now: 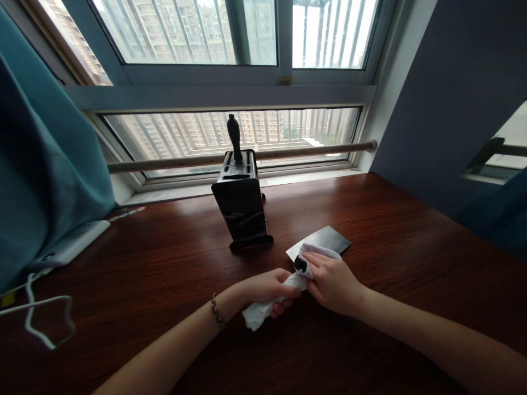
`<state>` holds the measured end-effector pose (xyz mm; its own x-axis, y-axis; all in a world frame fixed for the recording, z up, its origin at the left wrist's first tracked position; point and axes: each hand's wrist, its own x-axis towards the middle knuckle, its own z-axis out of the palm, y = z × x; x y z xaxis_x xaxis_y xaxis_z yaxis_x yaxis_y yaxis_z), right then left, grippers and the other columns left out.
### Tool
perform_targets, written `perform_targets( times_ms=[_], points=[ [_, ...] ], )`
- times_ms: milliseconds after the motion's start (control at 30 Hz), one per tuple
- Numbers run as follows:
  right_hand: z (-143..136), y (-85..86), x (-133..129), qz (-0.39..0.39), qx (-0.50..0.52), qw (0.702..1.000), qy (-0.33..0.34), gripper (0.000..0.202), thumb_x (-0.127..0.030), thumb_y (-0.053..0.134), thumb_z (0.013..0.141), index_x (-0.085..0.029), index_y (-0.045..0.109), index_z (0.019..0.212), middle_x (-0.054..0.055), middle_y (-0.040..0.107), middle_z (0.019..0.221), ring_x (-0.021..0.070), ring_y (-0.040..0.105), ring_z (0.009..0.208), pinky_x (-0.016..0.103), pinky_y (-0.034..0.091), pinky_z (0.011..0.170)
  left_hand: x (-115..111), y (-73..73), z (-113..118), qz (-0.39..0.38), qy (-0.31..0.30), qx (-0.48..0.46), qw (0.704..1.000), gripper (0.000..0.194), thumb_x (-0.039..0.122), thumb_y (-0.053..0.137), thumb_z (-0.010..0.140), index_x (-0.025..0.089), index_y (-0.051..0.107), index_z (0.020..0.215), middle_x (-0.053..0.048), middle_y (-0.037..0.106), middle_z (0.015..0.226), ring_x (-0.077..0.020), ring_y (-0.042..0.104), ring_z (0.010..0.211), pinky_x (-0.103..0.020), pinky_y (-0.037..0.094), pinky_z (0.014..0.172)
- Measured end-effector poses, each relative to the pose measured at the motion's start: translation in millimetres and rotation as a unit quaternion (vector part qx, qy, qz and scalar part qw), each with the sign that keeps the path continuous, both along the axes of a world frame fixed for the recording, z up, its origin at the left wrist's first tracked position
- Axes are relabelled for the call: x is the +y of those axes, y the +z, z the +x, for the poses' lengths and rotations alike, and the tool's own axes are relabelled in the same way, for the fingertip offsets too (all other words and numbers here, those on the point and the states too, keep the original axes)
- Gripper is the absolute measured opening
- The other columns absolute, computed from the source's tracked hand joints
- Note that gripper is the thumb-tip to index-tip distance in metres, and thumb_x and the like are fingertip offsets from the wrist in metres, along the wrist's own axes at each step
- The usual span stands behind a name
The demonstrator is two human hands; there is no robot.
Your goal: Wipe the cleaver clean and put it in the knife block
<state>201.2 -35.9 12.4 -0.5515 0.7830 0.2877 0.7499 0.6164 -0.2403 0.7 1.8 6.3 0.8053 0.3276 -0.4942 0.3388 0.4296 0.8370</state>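
While both hands are meeting low over the dark wooden table (391,230), the left hand (267,291) is curling its fingers shut around a bunched white cloth (263,311), whose loose tail is hanging out below the fist toward the person. That same cloth is running up and to the right, wrapping what looks like the dark handle (300,265) of a cleaver, and the right hand (333,282) is closing over that wrapped part, fingers bent and pressing the cloth down on it. I cannot tell how firmly the right fingers are pinching, since the cloth is covering most of the contact.

The cleaver's broad grey blade (325,240) is lying flat on the table, sticking out past the right fingertips, away from the person and slightly to the right. So its long axis is running from the left fist, under the right hand, and on toward the far right; the handle end is sitting between the two hands while the blade is pointing away from both. The right hand is the nearer one to the blade, touching the cloth just where blade and handle meet.

Beyond the hands, a black knife block (242,203) with one handle sticking up is standing upright near the window, apart from the blade
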Motion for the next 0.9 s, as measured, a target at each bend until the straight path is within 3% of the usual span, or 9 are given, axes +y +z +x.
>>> perform_targets(
  times_ms=[133,267,467,733,900],
  points=[
    [4.3,8.1,8.6,-0.036,-0.070,0.990,-0.117,0.038,-0.019,0.044,0.082,-0.001,0.063,0.110,0.018,0.063,0.112,0.0291,0.058,0.107,0.039,0.047,0.095,1.3,-2.1,-0.4,-0.002,-0.001,-0.003,1.000,0.027,0.035,0.066,0.076,0.017,0.047,0.072,0.005,0.048,0.054,-0.0073,0.042,0.040,-0.021,0.039,0.039],
    [12.4,9.5,21.9,-0.020,-0.130,0.971,-0.197,0.033,-0.019,0.040,0.084,-0.004,0.066,0.097,0.017,0.066,0.098,0.0289,0.062,0.094,0.037,0.052,0.081,2.0,-3.4,-0.6,-0.004,0.002,-0.006,1.000,0.026,0.034,0.067,0.075,0.016,0.048,0.073,0.005,0.048,0.055,-0.0069,0.042,0.041,-0.021,0.040,0.039],
    [26.4,9.8,39.4,-0.040,-0.171,0.952,-0.251,0.034,-0.024,0.038,0.086,-0.008,0.068,0.089,0.015,0.068,0.092,0.0297,0.065,0.081,0.037,0.050,0.064,2.1,-3.5,-0.3,-0.001,-0.003,0.013,1.000,0.028,0.036,0.068,0.073,0.017,0.048,0.076,0.005,0.049,0.055,-0.0080,0.042,0.040,-0.022,0.039,0.039],
    [38.1,13.1,55.7,-0.086,-0.171,0.932,-0.308,0.036,-0.028,0.039,0.089,-0.010,0.070,0.090,0.019,0.067,0.094,0.0290,0.064,0.087,0.035,0.047,0.074,1.1,-2.1,-0.3,-0.007,0.008,0.015,1.000,0.028,0.036,0.069,0.072,0.017,0.048,0.076,0.005,0.049,0.054,-0.0080,0.041,0.040,-0.022,0.039,0.039],
    [40.7,7.9,58.7,-0.055,-0.173,0.937,-0.298,0.035,-0.028,0.038,0.088,-0.010,0.069,0.088,0.017,0.067,0.091,0.0298,0.065,0.085,0.036,0.047,0.069,0.9,-1.0,0.0,-0.013,0.014,0.009,1.000,0.030,0.036,0.070,0.071,0.017,0.048,0.076,0.005,0.049,0.054,-0.0077,0.042,0.040,-0.021,0.039,0.038]
  ],
)
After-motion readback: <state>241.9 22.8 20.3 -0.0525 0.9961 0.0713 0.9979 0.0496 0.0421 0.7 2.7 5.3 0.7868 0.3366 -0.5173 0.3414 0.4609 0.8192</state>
